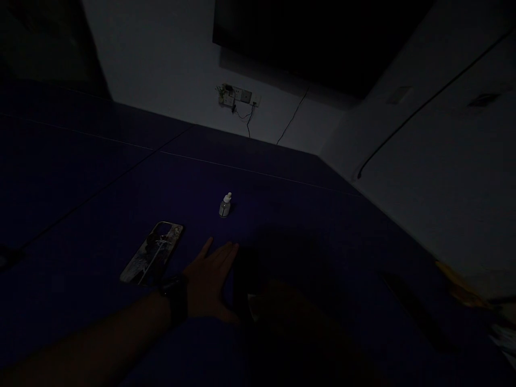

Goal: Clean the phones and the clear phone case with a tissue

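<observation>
In very dim light, my left hand [210, 279] reaches out over a dark blue surface [298, 199]. Its fingers are stretched and the thumb stands apart; a dark watch [174, 295] is on the wrist. Just right of its fingertips is a dark, upright shape [244, 279]; whether they touch it I cannot tell. My right hand [278, 306] is a faint shadow beside that shape, its fingers lost in the dark. Beyond the left hand stands a small dropper bottle [224, 207] with a white top. Left of the hand lies a phone or phone case [153, 253] with a picture on its back.
A wall-mounted screen [298, 43] hangs at the back, above wall sockets [239, 97] with cables. A black cord [423, 110] runs along the right wall. A long dark object [415, 309] lies at the right, near a yellowish item [461, 282] by the edge.
</observation>
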`<state>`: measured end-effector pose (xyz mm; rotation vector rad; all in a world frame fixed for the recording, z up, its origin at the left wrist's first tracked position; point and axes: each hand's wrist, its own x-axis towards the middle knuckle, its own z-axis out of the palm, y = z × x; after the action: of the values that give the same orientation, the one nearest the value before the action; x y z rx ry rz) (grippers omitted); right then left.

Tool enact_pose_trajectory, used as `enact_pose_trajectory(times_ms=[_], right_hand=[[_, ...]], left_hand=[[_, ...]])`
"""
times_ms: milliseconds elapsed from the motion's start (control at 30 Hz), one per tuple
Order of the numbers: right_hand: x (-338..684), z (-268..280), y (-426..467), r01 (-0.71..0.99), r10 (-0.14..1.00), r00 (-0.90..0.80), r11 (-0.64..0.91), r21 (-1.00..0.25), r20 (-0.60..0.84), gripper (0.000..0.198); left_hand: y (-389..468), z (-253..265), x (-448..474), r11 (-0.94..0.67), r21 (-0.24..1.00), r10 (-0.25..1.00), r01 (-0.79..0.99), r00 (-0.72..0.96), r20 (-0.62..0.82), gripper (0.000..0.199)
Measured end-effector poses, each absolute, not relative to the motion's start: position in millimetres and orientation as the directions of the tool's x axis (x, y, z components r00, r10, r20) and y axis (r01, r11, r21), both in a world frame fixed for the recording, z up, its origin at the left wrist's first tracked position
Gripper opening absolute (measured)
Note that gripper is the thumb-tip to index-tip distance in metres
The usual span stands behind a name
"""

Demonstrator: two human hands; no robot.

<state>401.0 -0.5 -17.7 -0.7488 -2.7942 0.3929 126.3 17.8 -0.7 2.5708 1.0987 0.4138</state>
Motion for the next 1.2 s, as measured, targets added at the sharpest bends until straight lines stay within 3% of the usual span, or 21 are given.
enact_pose_trajectory(times_ms=[200, 333, 400, 633, 833, 1067, 1200], right_hand=[[406, 7, 8, 0.551, 0.623, -0.75, 0.774, -0.312, 0.221, 0.029], [418, -3, -2, 0.415, 0.482, -0.854, 0.859, -0.3, 0.199, 0.023], [417, -14, -6, 0.405, 0.469, -0.859, 0.867, -0.292, 0.203, 0.025], [415, -5, 6, 0.572, 0.636, -0.732, 0.768, -0.286, 0.244, 0.032], [420, -16, -2, 0.456, 0.529, -0.832, 0.824, -0.338, 0.168, 0.022], [407, 4, 5, 0.562, 0.64, -0.743, 0.756, -0.336, 0.196, 0.031], [409, 3, -1, 0.463, 0.532, -0.84, 0.804, -0.373, 0.105, 0.023]], left_hand=[[19, 3, 127, -0.65, 0.413, 0.731, 0.638, 0.673, 0.111, 0.132], [19, 3, 128, -0.649, 0.42, 0.733, 0.634, 0.67, 0.12, 0.133], [18, 5, 128, -0.642, 0.416, 0.739, 0.644, 0.665, 0.112, 0.132], [17, 11, 129, -0.631, 0.425, 0.739, 0.649, 0.669, 0.075, 0.134], [18, 5, 129, -0.637, 0.437, 0.738, 0.635, 0.667, 0.107, 0.135], [18, 4, 128, -0.636, 0.432, 0.739, 0.639, 0.665, 0.103, 0.133], [19, 0, 127, -0.651, 0.43, 0.728, 0.626, 0.675, 0.119, 0.134]])
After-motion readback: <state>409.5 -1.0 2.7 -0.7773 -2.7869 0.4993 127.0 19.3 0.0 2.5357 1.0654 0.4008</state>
